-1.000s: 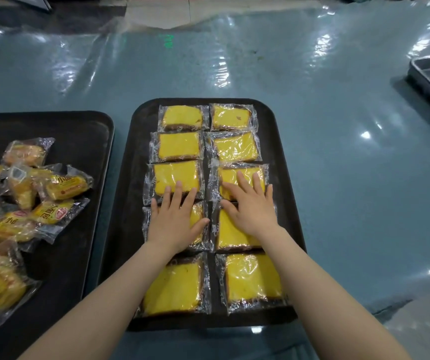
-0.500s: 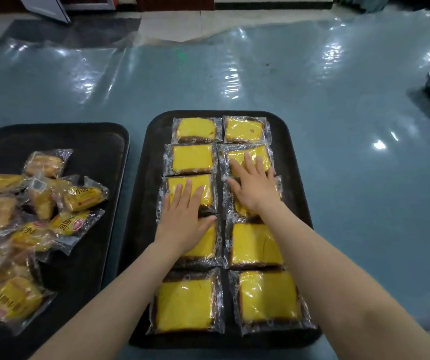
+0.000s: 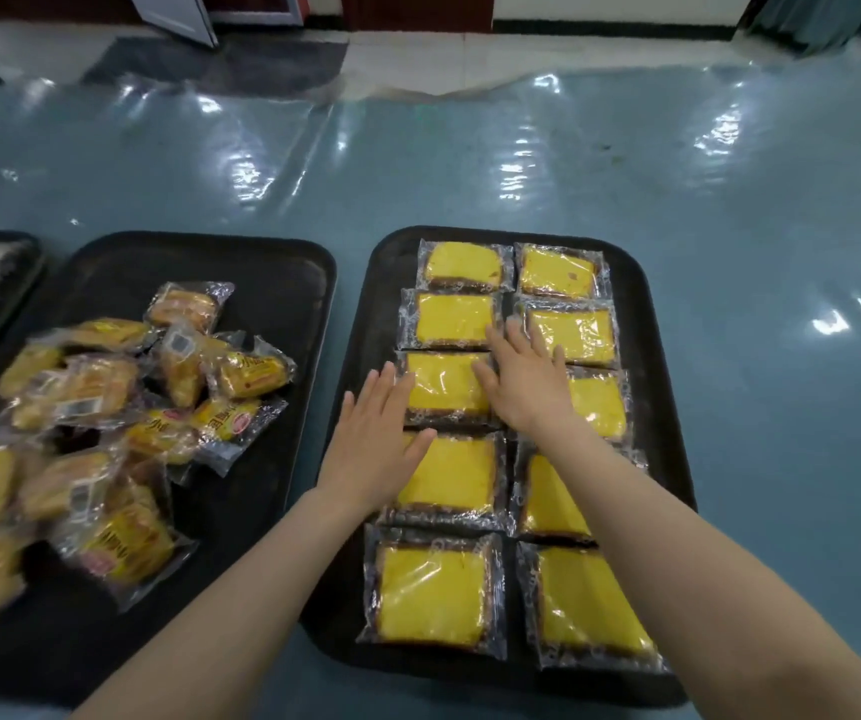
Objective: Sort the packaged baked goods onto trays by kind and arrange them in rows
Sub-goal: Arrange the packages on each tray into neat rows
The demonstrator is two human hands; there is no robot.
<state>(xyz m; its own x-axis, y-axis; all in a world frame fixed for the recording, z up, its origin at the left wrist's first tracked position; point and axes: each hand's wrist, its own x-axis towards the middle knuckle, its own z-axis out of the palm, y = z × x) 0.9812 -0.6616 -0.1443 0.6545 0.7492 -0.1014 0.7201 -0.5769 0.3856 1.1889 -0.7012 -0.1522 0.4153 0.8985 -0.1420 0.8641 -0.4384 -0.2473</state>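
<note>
Both hands lay flat and unclenched, grasping nothing: left hand point(image 3: 373, 449) and right hand point(image 3: 524, 387) pressed on the wrapped yellow cake slices point(image 3: 449, 389) rowed on the black tray point(image 3: 381, 304). Slippery wrappers risked skewing neighbouring packs if pushed unevenly.
</note>
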